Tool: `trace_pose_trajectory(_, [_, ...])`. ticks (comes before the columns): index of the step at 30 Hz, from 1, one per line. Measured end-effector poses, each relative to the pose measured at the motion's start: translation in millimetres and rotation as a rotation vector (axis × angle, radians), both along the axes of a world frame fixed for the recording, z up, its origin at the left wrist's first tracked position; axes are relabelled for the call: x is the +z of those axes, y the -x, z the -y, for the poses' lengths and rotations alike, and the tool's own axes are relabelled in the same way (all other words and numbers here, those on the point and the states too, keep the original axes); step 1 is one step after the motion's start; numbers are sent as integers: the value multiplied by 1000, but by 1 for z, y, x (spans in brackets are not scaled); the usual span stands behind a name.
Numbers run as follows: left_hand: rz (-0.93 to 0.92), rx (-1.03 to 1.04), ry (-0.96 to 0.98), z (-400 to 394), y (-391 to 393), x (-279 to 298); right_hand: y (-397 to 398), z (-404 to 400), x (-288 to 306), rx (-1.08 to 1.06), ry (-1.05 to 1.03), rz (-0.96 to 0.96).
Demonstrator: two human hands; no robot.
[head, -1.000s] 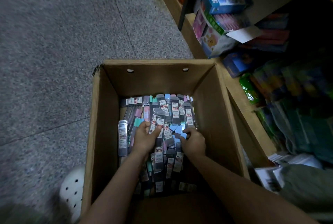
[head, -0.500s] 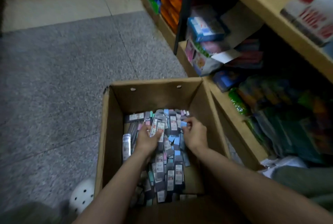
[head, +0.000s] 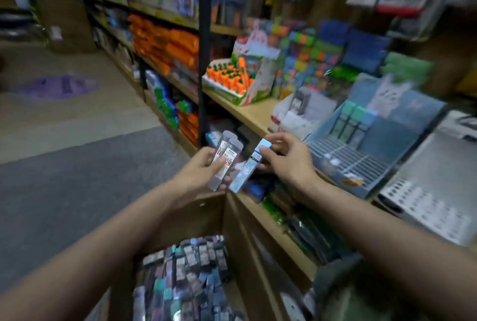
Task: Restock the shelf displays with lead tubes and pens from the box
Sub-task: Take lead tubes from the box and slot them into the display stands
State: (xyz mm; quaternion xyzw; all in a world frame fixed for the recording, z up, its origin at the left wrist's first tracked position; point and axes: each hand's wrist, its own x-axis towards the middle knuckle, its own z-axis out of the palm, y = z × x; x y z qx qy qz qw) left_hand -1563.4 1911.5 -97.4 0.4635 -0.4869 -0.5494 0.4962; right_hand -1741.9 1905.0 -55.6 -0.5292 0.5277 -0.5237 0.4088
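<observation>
Left hand (head: 200,169) grips 2 clear lead tubes (head: 224,160); just beside it, right hand (head: 285,159) pinches 1 blue-capped lead tube (head: 248,167) (blurred). Open box (head: 180,217) of tubes lies below both hands.

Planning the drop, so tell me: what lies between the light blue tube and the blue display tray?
Head view: only the right hand gripping the light blue tube, then the blue display tray.

Two grey lead tubes (head: 225,159) with red-and-white labels, side by side, upright, gripped in my left hand (head: 200,172). One pale blue tube (head: 247,169), tilted, pinched in my right hand (head: 285,159). Cardboard box (head: 206,211) below holds many loose tubes (head: 188,276).
</observation>
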Motion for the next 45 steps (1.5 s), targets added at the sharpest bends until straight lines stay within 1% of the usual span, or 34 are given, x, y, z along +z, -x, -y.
trace_pose_trajectory(2, [-47,-66,-6,-2,16,3,21,-10,24,-13,37,-4])
trace_pose_trajectory(3, [-54,-103,-10,-3,23,4,32,-15,35,-27,61,-36])
trace_pose_trajectory(7, [-128,-232,-10,-1,50,9,86,-21,78,-136,185,-292])
trace_pose_trajectory(12, [-200,-255,-17,4,70,18,158,-17,122,-315,263,-622])
trace_pose_trajectory(14, [-207,-269,-26,6,74,21,178,-15,128,-387,279,-782])
trace_pose_trajectory(17, [-206,-288,-52,8,79,22,192,-11,125,-413,293,-994])
trace_pose_trajectory(21, [-189,-284,-79,11,83,18,200,2,111,-433,280,-1171])
trace_pose_trajectory(27, [-205,-287,-109,14,87,17,204,16,100,-450,215,-1221])
trace_pose_trajectory(35, [-224,-267,-126,18,83,15,202,25,97,-436,160,-1195])
trace_pose_trajectory(39, [-248,-262,-123,20,81,17,199,27,96,-410,112,-1242])
trace_pose_trajectory(42, [-262,-270,-118,20,81,18,196,28,90,-442,143,-1290])
trace_pose_trajectory(45, [-265,-282,-108,19,81,19,195,27,85,-470,220,-1345])
